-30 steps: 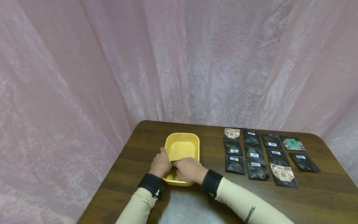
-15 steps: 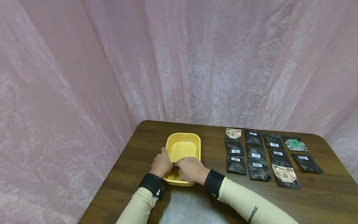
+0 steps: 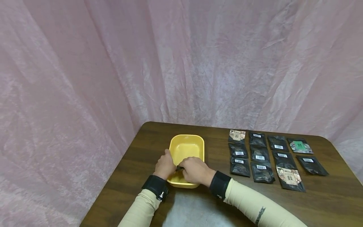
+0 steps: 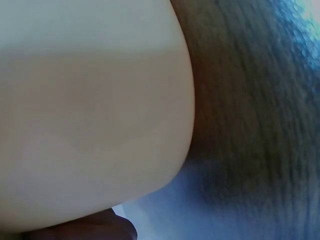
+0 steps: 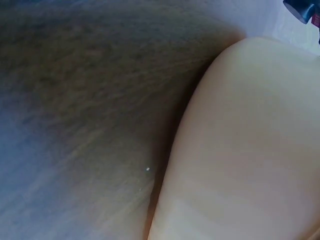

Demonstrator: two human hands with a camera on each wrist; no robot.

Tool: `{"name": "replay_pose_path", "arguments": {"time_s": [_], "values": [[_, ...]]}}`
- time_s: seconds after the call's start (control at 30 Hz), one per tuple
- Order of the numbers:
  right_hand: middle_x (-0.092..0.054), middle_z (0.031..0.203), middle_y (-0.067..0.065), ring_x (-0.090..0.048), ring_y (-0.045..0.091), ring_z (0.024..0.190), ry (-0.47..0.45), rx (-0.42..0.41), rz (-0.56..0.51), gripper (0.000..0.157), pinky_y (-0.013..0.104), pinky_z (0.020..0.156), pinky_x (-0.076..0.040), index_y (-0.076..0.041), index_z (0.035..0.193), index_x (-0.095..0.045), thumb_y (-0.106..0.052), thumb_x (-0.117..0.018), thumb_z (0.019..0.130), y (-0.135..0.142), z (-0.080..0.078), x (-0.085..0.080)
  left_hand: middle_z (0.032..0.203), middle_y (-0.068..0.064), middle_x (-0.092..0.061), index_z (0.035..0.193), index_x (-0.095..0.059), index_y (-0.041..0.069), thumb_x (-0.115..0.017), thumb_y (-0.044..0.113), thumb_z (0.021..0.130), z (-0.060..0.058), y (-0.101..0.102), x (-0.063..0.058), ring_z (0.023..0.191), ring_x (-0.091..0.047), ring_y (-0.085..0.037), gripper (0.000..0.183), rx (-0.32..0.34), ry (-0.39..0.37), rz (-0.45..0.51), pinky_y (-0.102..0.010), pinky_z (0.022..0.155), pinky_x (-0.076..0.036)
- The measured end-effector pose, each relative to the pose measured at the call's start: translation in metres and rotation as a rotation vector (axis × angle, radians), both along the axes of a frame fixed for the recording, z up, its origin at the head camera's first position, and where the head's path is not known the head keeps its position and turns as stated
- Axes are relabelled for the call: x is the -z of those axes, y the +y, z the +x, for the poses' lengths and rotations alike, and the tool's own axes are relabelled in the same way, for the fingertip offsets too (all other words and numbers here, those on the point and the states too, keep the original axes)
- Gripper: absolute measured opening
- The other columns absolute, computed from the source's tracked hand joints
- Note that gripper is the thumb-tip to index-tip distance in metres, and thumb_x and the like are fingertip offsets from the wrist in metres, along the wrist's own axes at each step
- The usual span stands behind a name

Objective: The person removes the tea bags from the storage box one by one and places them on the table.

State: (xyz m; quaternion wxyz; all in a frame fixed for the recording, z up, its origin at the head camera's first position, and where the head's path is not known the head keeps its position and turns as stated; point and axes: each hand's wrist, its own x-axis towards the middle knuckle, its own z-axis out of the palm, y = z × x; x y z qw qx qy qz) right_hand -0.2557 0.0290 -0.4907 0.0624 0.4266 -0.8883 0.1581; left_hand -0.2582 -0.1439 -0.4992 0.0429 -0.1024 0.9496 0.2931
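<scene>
A yellow rectangular tray (image 3: 185, 151) lies on the dark wooden table in the head view. Over its near part my two hands meet. My left hand (image 3: 164, 165) is at its left edge, fingers curled, gripping one end of a small black thing (image 3: 179, 168). From the right, my right hand (image 3: 196, 170) pinches the other end. Only a short bit of the black thing shows between the hands, so its kind is hidden. The left wrist view is mostly filled by the left hand (image 4: 95, 125), the right wrist view partly by the right hand (image 5: 245, 150); neither shows the fingertips.
Several black packets (image 3: 259, 154) with white barcode labels lie in rows on the table's right side. A few packets show printed fronts, one with a green label (image 3: 300, 145). A pink curtain (image 3: 181, 63) hangs behind the table (image 3: 136, 164).
The head view has shifted slightly, so everything sits a little further right. My right hand has moved slightly away from the left, and both still hold the black thing over the tray.
</scene>
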Motion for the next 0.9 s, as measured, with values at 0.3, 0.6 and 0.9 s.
{"name": "replay_pose_path", "arguments": {"time_s": [0.3, 0.6, 0.9], "values": [[-0.075, 0.085, -0.007, -0.063, 0.006, 0.075, 0.047, -0.015, -0.010, 0.019, 0.026, 0.071, -0.053, -0.016, 0.095, -0.080, -0.006, -0.064, 0.089, 0.016, 0.003, -0.012, 0.094, -0.016, -0.063, 0.133, -0.046, 0.000, -0.072, 0.004, 0.090, -0.002, 0.001, -0.001, 0.078, -0.062, -0.030, 0.050, -0.002, -0.040, -0.046, -0.043, 0.069, -0.052], [-0.082, 0.109, 0.001, -0.078, 0.017, 0.101, 0.187, 0.036, -0.149, 0.032, 0.039, 0.090, -0.061, -0.012, 0.110, -0.083, -0.003, -0.063, 0.088, 0.060, 0.010, -0.038, 0.102, -0.021, -0.067, 0.143, -0.042, -0.001, -0.075, 0.007, 0.089, -0.003, 0.000, 0.001, 0.083, -0.065, -0.031, 0.063, -0.001, -0.049, -0.069, -0.048, 0.074, -0.056], [-0.082, 0.109, 0.006, -0.076, 0.019, 0.089, 0.156, 0.293, -0.210, 0.035, 0.036, 0.070, -0.058, -0.010, 0.119, -0.079, 0.003, -0.061, 0.091, 0.136, 0.015, -0.060, 0.099, -0.021, -0.067, 0.141, -0.042, -0.001, -0.075, 0.007, 0.089, -0.005, -0.002, 0.003, 0.081, -0.066, -0.031, 0.062, 0.019, -0.039, -0.070, -0.046, 0.070, -0.056]]}}
